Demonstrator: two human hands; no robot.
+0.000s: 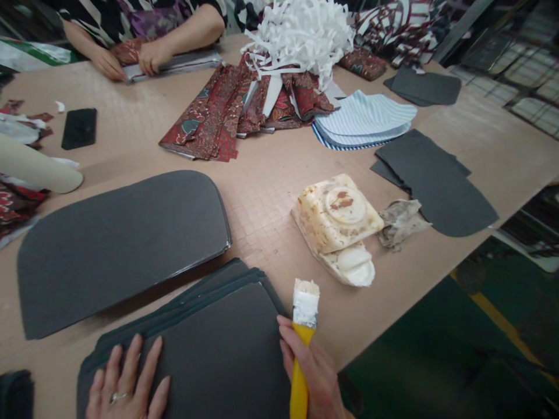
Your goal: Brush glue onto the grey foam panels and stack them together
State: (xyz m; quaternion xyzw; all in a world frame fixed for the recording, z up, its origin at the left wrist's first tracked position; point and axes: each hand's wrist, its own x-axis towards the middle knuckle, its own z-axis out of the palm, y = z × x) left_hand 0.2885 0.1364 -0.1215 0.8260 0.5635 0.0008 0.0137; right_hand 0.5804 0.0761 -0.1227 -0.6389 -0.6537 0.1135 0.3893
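Note:
My left hand (127, 381), with a ring on one finger, lies flat with spread fingers on a stack of dark grey sheets (218, 349) at the bottom of the view. At the stack's right edge my right hand (312, 369) grips a paintbrush (300, 372) by its yellow handle. White stuff coats the bristles, which point up and away from me. Beyond the brush sits a stained, cream-coloured plastic container (338, 212) with a white paste-like mass at its near lip. To the left, a second stack of dark sheets (122, 238) has rounded far corners.
Across the table (262, 215) a co-worker's hands (152, 55) rest on folded material. Red patterned fabric pieces (213, 116), white strips (305, 35) and striped blue pieces (367, 119) lie at the back. More dark pieces (441, 186) are near the right edge. A phone (79, 128) and a roll (39, 163) lie left.

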